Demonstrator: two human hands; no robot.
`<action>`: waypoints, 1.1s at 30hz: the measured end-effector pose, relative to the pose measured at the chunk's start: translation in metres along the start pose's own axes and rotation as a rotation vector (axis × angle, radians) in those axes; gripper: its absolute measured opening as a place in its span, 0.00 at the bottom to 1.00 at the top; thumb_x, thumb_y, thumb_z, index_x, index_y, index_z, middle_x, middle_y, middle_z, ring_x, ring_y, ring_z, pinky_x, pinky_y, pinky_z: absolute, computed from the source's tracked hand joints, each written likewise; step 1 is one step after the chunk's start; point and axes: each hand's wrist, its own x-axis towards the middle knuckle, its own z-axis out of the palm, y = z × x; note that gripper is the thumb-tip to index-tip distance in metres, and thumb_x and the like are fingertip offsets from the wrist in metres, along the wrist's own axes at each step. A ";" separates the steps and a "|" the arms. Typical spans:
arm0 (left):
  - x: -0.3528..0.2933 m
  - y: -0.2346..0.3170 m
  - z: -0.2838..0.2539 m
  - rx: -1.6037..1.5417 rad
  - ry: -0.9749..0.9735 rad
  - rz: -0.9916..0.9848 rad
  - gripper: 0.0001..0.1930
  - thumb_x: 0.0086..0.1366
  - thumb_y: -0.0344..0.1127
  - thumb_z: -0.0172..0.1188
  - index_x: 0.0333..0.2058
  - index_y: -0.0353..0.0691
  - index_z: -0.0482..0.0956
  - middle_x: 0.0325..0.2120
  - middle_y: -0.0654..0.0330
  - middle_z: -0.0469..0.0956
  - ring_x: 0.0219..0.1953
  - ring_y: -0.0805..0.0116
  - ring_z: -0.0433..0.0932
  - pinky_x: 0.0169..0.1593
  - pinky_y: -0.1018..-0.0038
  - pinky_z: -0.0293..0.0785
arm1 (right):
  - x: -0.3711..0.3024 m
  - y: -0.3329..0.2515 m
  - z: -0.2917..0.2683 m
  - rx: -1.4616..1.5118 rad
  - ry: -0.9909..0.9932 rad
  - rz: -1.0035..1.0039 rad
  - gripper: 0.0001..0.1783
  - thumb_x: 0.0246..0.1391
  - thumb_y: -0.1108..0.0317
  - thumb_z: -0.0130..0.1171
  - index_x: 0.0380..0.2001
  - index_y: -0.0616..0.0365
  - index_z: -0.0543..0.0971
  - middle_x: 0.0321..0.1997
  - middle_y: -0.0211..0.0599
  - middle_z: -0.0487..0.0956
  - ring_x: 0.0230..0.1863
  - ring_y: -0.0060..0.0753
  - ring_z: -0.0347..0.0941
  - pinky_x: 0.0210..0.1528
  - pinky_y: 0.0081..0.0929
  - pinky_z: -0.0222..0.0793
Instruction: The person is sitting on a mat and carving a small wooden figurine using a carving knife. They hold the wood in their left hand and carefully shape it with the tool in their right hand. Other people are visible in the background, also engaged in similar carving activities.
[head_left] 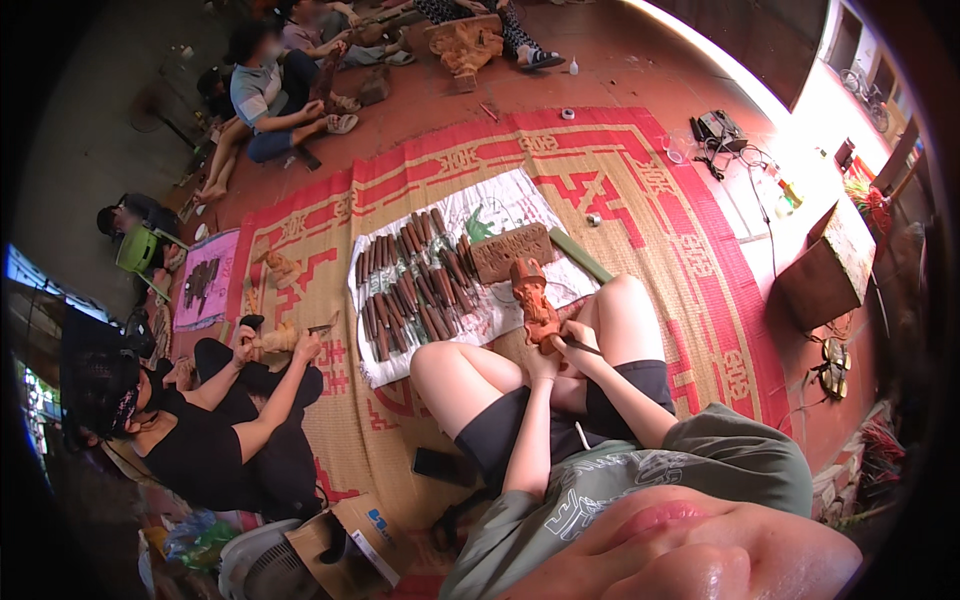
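Note:
Between my bent knees is a reddish-brown carved wooden figure (534, 300), tilted with its top away from me. Its lower end is in my left hand (543, 364), whose fingers are closed round it. Beside that end, my right hand (574, 336) is closed on a slim dark carving tool (583, 347); its tip is too small to make out. Just beyond the figure a brown carved block (511, 253) rests on a white cloth (520, 195). Many wooden-handled carving tools (412, 275) lie in rows on the same cloth, left of my knees.
A patterned red and tan mat (690, 330) spreads under everything. At my left a person in black (210, 440) works on a pale wood carving (275, 340). A phone (443, 466), a cardboard box (345, 545) and a fan (265, 565) are nearby. A wooden box (825, 265) stands at right.

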 end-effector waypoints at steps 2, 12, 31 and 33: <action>0.003 -0.005 -0.005 0.055 -0.039 -0.091 0.16 0.43 0.41 0.68 0.24 0.33 0.77 0.16 0.57 0.76 0.18 0.70 0.77 0.20 0.78 0.73 | -0.003 0.002 -0.002 0.043 -0.013 -0.001 0.12 0.40 0.68 0.61 0.17 0.64 0.71 0.14 0.39 0.71 0.16 0.26 0.66 0.20 0.25 0.63; 0.038 -0.072 0.003 -0.122 0.001 -0.080 0.15 0.39 0.38 0.66 0.23 0.33 0.77 0.17 0.58 0.76 0.18 0.71 0.75 0.25 0.75 0.71 | 0.007 0.048 0.009 0.375 0.008 0.076 0.12 0.44 0.74 0.60 0.15 0.60 0.68 0.12 0.29 0.70 0.14 0.17 0.67 0.15 0.17 0.61; 0.010 -0.021 -0.006 -0.252 -0.127 -0.205 0.11 0.42 0.33 0.65 0.23 0.33 0.77 0.18 0.61 0.76 0.18 0.75 0.73 0.23 0.78 0.70 | 0.009 0.053 0.018 0.542 -0.010 0.111 0.09 0.48 0.74 0.57 0.18 0.60 0.70 0.19 0.28 0.74 0.23 0.15 0.69 0.25 0.14 0.66; 0.012 -0.025 -0.003 -0.276 -0.112 -0.194 0.11 0.42 0.34 0.65 0.23 0.33 0.77 0.18 0.61 0.76 0.18 0.75 0.73 0.22 0.78 0.70 | 0.008 0.047 0.017 0.556 0.024 0.086 0.09 0.46 0.73 0.58 0.18 0.60 0.70 0.16 0.27 0.72 0.18 0.14 0.65 0.19 0.14 0.60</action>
